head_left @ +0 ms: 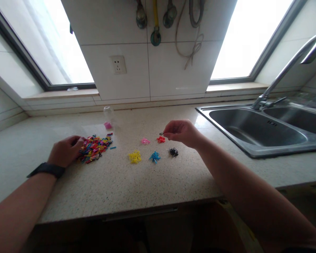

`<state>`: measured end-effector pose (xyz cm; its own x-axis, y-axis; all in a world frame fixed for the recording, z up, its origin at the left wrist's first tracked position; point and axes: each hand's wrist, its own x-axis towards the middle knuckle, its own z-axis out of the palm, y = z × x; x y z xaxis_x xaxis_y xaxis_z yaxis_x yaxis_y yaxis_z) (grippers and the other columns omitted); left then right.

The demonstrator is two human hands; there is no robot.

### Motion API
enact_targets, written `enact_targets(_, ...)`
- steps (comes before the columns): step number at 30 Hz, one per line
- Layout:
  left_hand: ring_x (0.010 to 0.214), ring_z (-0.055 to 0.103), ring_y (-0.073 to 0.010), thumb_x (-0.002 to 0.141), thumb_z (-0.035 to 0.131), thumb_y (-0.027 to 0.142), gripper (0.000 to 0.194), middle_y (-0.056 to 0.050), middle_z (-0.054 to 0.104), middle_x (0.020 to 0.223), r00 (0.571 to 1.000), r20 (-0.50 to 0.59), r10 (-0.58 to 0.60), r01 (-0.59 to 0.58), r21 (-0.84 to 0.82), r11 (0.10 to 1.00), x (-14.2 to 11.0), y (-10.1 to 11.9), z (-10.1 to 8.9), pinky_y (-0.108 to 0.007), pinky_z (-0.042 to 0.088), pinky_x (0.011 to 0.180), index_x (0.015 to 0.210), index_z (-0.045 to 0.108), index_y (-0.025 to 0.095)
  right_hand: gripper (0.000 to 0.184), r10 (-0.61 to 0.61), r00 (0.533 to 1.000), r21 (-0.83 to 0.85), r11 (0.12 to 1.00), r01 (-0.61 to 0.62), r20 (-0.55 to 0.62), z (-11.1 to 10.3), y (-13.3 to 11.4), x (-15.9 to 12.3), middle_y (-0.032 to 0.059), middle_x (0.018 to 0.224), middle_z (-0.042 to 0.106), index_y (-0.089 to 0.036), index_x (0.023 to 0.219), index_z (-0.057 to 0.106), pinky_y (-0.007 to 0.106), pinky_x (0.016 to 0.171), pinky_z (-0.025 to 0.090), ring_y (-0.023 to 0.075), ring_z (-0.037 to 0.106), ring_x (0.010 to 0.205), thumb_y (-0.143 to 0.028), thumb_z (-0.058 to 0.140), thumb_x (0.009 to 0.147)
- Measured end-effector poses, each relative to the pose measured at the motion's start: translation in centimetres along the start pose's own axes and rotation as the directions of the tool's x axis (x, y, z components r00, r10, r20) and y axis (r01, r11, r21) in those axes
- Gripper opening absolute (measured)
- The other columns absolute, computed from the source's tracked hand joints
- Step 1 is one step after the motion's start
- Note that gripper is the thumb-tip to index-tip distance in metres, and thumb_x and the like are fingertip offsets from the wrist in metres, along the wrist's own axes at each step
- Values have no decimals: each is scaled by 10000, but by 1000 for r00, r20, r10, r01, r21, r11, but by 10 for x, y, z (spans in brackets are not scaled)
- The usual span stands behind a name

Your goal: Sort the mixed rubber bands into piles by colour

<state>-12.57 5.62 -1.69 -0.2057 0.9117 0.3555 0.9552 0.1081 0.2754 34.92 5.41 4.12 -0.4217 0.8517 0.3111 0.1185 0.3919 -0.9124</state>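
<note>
My right hand (181,132) is raised over the counter, thumb and forefinger pinching a small black elastic band (161,134), which shows as a loop. Just below it lies a small red pile (161,140). Pink (145,141), yellow (135,157), blue (155,157) and black (173,152) piles of similar small pieces lie around it, apart from one another. At the left, my left hand (66,150) rests with curled fingers at the edge of a mixed multicoloured heap (96,148). Whether its fingertips hold a piece is hidden. One blue piece (113,148) lies loose beside the heap.
A clear plastic bottle (108,114) with something pink at its near end is on the speckled counter (116,193) behind the heap. To the right is a steel double sink (255,128) with a tall faucet (287,72). A tiled wall with a socket (118,65) stands behind.
</note>
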Motion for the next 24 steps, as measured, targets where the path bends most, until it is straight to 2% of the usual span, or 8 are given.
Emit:
enact_targets(4, 866, 685, -227, 903, 459, 497, 424, -56, 747, 898, 1000, -8, 11, -11, -9, 1000, -1, -1, 1, -287, 462, 749, 1035, 736, 205, 318, 11, 1000, -25, 1000, -11, 11, 0, -3, -1, -9, 658, 625, -199, 754, 669, 281, 582, 463, 107, 536, 603, -461, 819, 658)
enact_targets(8, 865, 688, -234, 902, 452, 503, 435, -59, 748, 907, 1000, 4, 1, -1, -4, 1000, 0, -2, 1, -293, 467, 746, 1044, 733, 203, 330, 10, 996, -36, 999, -7, 86, -7, -8, -3, 12, 710, 674, -188, 779, 694, 276, 605, 484, 112, 582, 628, -475, 814, 668)
enact_targets(10, 879, 688, -243, 903, 444, 505, 443, -65, 748, 918, 1000, 3, 8, -8, 14, 1000, 1, -3, 2, -300, 468, 760, 1044, 734, 202, 313, 33, 986, -103, 995, -16, 163, -14, -10, -4, 16, 721, 689, -186, 802, 719, 267, 592, 477, 113, 590, 628, -469, 798, 694)
enact_targets(14, 863, 689, -244, 903, 438, 516, 451, -64, 749, 910, 1000, 4, 13, -13, 20, 1000, 2, -4, 4, -303, 471, 751, 1052, 731, 208, 260, 129, 944, -349, 937, -16, 303, -31, -7, -4, 2, 652, 668, -178, 863, 765, 242, 517, 401, 100, 543, 567, -419, 745, 768)
enact_targets(18, 864, 687, -235, 908, 434, 509, 442, -62, 749, 921, 1000, 12, 15, -15, 10, 1000, 1, -5, 3, -293, 467, 751, 1047, 730, 211, 232, 281, 907, -545, 835, -69, 315, -45, 9, -3, 22, 680, 699, -171, 871, 780, 248, 528, 392, 115, 562, 577, -373, 724, 773)
enact_targets(21, 860, 686, -235, 913, 427, 513, 451, -65, 749, 923, 999, 27, 17, -18, 25, 1000, 1, -5, 3, -291, 460, 739, 1064, 724, 209, 234, 361, 879, -588, 800, -120, 311, -49, 21, -1, 35, 700, 718, -166, 867, 782, 256, 541, 399, 130, 580, 584, -365, 714, 766)
enact_targets(24, 845, 685, -236, 917, 419, 508, 456, -69, 750, 914, 999, 33, 28, -29, 48, 998, 2, -5, 3, -290, 455, 727, 1077, 721, 206, 234, 385, 875, -618, 775, -134, 294, -49, 30, 0, 31, 686, 715, -169, 867, 785, 255, 533, 387, 131, 568, 571, -365, 714, 761)
